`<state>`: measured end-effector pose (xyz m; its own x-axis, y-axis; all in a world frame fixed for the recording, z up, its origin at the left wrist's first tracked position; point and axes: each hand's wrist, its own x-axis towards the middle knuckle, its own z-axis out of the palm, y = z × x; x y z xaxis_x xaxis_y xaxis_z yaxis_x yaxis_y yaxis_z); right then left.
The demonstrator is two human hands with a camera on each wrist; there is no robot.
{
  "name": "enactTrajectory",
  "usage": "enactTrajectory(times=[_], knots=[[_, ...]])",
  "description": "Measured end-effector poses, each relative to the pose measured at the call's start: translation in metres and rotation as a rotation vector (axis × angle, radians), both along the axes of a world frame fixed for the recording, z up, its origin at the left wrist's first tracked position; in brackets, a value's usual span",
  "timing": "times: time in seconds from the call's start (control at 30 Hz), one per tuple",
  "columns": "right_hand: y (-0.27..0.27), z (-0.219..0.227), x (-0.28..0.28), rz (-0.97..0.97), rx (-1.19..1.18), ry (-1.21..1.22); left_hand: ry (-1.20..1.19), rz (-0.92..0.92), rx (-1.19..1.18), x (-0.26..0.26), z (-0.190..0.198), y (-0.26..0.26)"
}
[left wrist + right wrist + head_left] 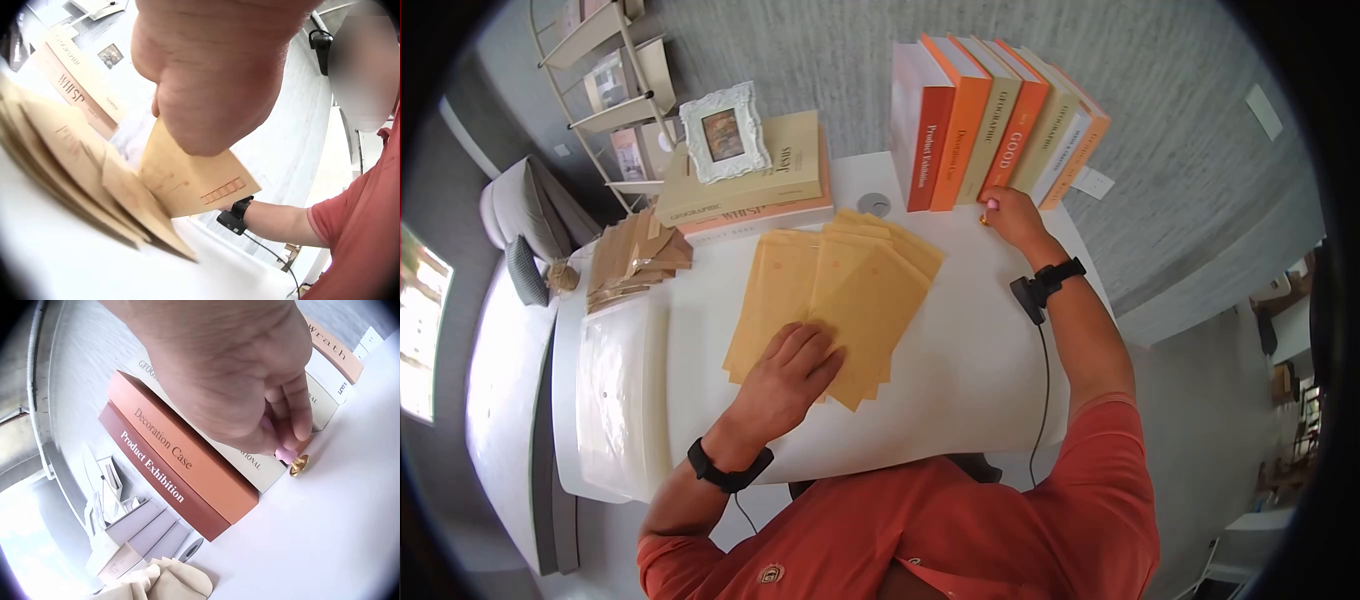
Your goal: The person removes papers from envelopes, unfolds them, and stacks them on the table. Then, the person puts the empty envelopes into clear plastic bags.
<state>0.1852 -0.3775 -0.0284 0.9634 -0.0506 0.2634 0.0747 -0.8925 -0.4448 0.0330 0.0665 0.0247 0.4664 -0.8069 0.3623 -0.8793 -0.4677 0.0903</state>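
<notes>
In the head view my left hand (788, 378) rests on the lower part of a fanned stack of tan paper envelopes (870, 290) on the white table. Its fingers are loosely bent over the paper; in the left wrist view the back of the hand hides their tips. An envelope (225, 190) with red printed boxes shows beneath that hand. At the right, beside the foot of the upright books, my right hand (1012, 218) grips a wax seal stamp by its pink handle (286, 454). The stamp's gold-coloured head (299, 465) sticks out below the fingers, close over the table.
A row of upright books (960, 130) stands along the back right. Stacked books (800, 160) carry a white picture frame (726, 133) at the back left. Brown paper packets (635, 255) and a clear plastic-covered pile (622, 390) lie on the left. A cable (1045, 400) trails from the right wrist.
</notes>
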Motion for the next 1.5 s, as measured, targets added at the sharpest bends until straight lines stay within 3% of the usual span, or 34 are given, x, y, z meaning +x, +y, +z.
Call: enactTrajectory(times=[0.13, 0.2, 0.23, 0.3, 0.37, 0.43, 0.53, 0.63, 0.83, 0.93, 1.03, 1.13, 1.27, 1.5], knots=[[0.006, 0.002, 0.003, -0.026, -0.024, 0.037, 0.107, 0.015, 0.213, -0.002, -0.012, 0.010], [0.011, 0.010, 0.002, -0.029, -0.104, 0.077, 0.422, 0.045, 0.042, 0.005, 0.002, 0.024], [0.018, 0.016, -0.005, -0.037, -0.087, -0.024, 0.572, 0.059, -0.047, 0.013, 0.008, 0.034], [0.033, 0.028, -0.037, -0.054, -0.053, -0.222, 0.587, 0.426, -0.130, 0.045, 0.001, 0.057], [0.058, 0.035, -0.079, 0.088, 0.205, -0.053, 0.624, 0.718, -0.111, 0.071, -0.012, 0.063], [0.094, 0.046, -0.116, 0.158, 0.230, 0.293, 0.675, 0.908, 0.035, 0.092, -0.017, 0.057], [0.120, 0.014, -0.124, 0.210, -0.109, 0.197, 0.790, 0.824, 0.037, 0.099, -0.004, 0.031], [0.133, 0.006, -0.108, 0.158, -0.158, 0.217, 0.645, 0.867, 0.101, 0.087, -0.005, 0.002], [0.146, -0.011, -0.108, 0.233, -0.140, 0.028, 0.789, 0.777, -0.044, 0.080, -0.005, -0.025], [0.148, -0.010, -0.116, 0.297, -0.062, 0.008, 1.157, 0.554, -0.387, 0.065, 0.009, -0.044], [0.146, -0.004, -0.125, 0.333, -0.015, 0.036, 1.173, 0.491, -0.329, 0.058, 0.028, -0.058], [0.140, -0.011, -0.134, 0.360, -0.003, 0.028, 1.190, 0.453, -0.369, 0.061, -0.009, -0.052], [0.137, -0.011, -0.148, 0.424, 0.012, 0.073, 1.021, 0.567, -0.204, 0.034, -0.027, -0.052], [0.156, -0.007, -0.164, 0.579, 0.082, 0.146, 0.968, 0.751, -0.091, -0.037, -0.009, -0.023]])
